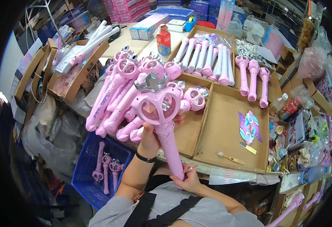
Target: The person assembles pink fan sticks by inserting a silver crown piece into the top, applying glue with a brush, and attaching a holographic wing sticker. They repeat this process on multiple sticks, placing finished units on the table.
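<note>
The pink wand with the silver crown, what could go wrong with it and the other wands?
The thin tool in the right hand is close to the pink wand, so a slip might scratch its handle.
The wand's big head sits above the left hand; if that grip loosened, it could tip.
The heaped wands lie loosely near the blue basket, so a bump might send some sliding down.
</note>
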{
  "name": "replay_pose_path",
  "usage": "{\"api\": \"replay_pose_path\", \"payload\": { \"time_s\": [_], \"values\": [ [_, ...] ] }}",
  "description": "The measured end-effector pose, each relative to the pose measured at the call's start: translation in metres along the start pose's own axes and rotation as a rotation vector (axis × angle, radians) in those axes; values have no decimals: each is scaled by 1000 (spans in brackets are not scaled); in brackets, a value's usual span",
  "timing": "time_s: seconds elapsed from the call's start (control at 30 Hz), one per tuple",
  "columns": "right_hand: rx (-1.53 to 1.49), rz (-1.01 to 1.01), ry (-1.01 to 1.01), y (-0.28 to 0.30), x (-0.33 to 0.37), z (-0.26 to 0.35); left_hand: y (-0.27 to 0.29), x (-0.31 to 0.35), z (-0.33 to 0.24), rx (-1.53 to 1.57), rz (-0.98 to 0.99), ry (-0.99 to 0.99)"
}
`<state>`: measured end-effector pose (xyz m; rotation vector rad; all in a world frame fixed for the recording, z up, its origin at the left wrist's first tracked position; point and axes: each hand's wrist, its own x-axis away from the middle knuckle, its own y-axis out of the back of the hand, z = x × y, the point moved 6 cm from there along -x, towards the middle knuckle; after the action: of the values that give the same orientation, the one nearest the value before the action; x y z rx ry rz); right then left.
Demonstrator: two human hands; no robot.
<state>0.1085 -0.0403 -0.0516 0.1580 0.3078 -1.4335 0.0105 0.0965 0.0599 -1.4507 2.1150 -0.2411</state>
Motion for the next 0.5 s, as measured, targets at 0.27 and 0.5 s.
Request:
{"api": "replay_pose_path", "payload": {
  "time_s": [0.27,0.5],
  "values": [
    [173,-111,7,15,1,-7,-23,24,31,103,79,252],
    [104,-155,53,10,0,0,-18,30,42,252,29,337]
  ]
}}
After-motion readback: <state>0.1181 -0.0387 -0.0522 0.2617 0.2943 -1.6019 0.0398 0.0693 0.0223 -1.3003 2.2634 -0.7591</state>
